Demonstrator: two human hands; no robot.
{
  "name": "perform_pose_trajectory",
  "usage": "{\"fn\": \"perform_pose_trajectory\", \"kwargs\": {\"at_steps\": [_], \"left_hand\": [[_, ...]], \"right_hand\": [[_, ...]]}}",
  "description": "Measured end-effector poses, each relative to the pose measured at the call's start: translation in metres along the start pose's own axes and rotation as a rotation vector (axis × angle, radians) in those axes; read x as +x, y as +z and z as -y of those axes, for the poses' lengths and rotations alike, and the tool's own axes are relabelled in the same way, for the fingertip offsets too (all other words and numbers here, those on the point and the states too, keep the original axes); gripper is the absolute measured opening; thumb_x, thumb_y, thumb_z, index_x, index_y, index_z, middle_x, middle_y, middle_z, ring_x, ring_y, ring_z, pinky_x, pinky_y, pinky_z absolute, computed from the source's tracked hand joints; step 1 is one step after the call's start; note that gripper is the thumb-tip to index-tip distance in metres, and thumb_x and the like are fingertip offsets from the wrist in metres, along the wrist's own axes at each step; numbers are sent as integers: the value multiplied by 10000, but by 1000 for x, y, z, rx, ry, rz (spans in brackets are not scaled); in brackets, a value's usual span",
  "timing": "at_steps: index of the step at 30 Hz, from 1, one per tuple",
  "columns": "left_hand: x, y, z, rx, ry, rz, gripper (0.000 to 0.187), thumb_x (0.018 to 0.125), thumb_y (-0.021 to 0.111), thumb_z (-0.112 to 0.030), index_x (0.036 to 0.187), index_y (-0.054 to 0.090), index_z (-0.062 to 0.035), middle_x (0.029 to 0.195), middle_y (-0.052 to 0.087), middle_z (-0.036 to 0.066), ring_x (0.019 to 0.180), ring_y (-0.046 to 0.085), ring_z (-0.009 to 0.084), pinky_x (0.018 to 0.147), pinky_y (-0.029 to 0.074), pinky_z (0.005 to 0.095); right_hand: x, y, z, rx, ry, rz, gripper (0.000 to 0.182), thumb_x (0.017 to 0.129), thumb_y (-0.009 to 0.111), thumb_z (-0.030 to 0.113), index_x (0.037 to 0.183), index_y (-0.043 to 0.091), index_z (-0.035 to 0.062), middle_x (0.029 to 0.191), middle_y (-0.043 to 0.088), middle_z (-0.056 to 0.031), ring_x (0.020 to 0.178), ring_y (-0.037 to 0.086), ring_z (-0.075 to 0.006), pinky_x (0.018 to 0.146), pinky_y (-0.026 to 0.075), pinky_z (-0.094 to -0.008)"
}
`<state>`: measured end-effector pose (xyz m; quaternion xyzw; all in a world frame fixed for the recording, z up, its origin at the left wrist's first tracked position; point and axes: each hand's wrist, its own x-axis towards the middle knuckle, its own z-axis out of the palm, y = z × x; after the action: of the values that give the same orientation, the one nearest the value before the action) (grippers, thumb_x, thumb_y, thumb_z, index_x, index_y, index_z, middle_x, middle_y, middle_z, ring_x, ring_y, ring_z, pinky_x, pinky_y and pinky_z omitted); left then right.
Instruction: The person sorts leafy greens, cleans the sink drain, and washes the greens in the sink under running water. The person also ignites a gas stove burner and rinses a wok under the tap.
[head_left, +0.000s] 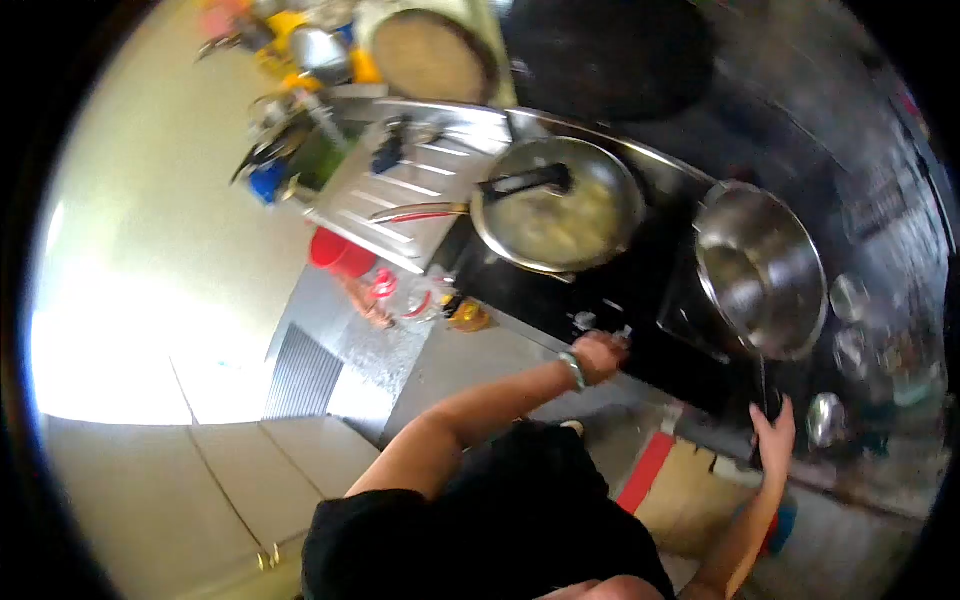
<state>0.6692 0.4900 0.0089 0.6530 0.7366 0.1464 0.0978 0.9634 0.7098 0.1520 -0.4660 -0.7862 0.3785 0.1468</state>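
Pot (787,292) over stove (628,288); steel drainboard (385,205)

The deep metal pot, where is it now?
In the head view, the metal pot is on the right, over the black stove, right of the large pan, with the right hand on its handle.

The person is wearing a plain black top (480,510), and its short, loose left sleeve (365,525) is stopping above the elbow with a wide, straight edge. A round, pale grey-green bangle (573,371) is circling the left wrist, just behind the left hand (598,356), which is looking a bit blurry. The left forearm (510,395) and the right forearm (755,520) are both showing bare, and the right hand (774,437) is showing bare too, while the black cloth is covering the middle of the body.
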Motion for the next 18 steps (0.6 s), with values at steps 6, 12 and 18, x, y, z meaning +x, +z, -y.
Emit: {"fn": "perform_pose_trajectory", "kwargs": {"at_steps": [6,12,18], "left_hand": [[9,-40,-17,-110,4,-6,383,772,624,-253,1123,571,-109,1194,519,129,1074,526,289,916,410,408],[-20,-32,-10,-159,-34,69,361,790,617,-264,1107,572,-99,1149,523,118,1046,534,286,894,423,413],[-65,0,11,-177,-114,209,377,826,587,-275,1153,554,-92,1214,505,128,1099,504,281,952,401,398]], "right_hand": [[-8,1,32,128,266,24,811,786,677,222,1386,203,-46,584,453,-44,460,434,-116,394,373,-286],[-9,2,32,157,219,35,756,783,671,203,1367,256,-41,615,461,-28,470,423,-98,376,360,-258],[-13,1,39,122,219,28,724,794,662,216,1361,282,-24,619,456,-21,475,421,-90,379,358,-249]]}}
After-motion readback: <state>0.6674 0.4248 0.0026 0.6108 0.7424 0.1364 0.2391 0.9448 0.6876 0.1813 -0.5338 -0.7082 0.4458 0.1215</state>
